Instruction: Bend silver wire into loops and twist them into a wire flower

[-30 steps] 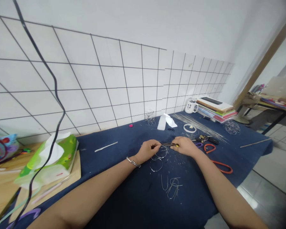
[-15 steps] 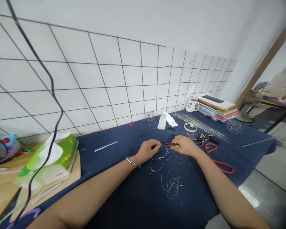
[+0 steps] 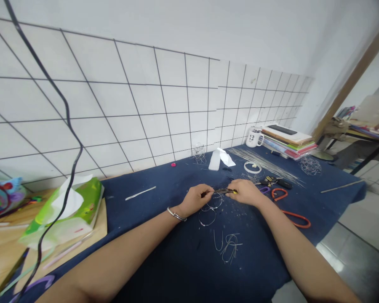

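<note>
My right hand (image 3: 244,191) is closed around a pair of pliers (image 3: 221,191), whose dark jaws point left toward my other hand. Pinched in the fingers of my left hand (image 3: 198,198) is thin silvery wire, its end meeting the plier tips. Below the fingers, rings of wire (image 3: 207,217) show against the dark blue cloth; whether they join the held wire I cannot tell. Nearer to me lie loose bent wires (image 3: 230,248). The exact grip of the jaws is too small to make out.
Right of my hands lie orange-handled scissors (image 3: 295,219) and black-handled pliers (image 3: 275,182). Behind them are straight wires (image 3: 265,164), a white ring-shaped coil (image 3: 252,167), a mug (image 3: 254,137) and stacked books (image 3: 287,143). A tissue pack (image 3: 88,202) and hanging black cable (image 3: 70,126) are at left.
</note>
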Available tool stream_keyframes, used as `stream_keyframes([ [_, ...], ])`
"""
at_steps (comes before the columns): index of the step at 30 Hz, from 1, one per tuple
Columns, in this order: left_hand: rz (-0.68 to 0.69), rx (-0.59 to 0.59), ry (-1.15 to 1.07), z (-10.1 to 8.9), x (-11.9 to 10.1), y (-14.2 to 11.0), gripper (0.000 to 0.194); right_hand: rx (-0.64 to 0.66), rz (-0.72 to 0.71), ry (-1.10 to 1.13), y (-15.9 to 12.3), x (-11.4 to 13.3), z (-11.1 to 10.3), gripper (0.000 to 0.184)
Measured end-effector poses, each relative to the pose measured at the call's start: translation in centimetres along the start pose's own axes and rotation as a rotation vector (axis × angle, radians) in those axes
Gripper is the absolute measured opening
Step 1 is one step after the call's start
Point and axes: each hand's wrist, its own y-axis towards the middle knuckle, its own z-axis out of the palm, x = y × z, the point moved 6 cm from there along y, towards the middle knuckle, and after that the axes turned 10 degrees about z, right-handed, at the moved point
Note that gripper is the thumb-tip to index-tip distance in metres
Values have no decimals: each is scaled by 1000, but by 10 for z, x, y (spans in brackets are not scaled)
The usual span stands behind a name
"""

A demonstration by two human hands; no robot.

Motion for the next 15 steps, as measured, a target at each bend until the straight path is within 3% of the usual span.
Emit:
stream_keyframes([
  [15, 13, -18, 4, -1, -2, 0, 16, 17, -6, 6, 0, 0, 1, 24],
])
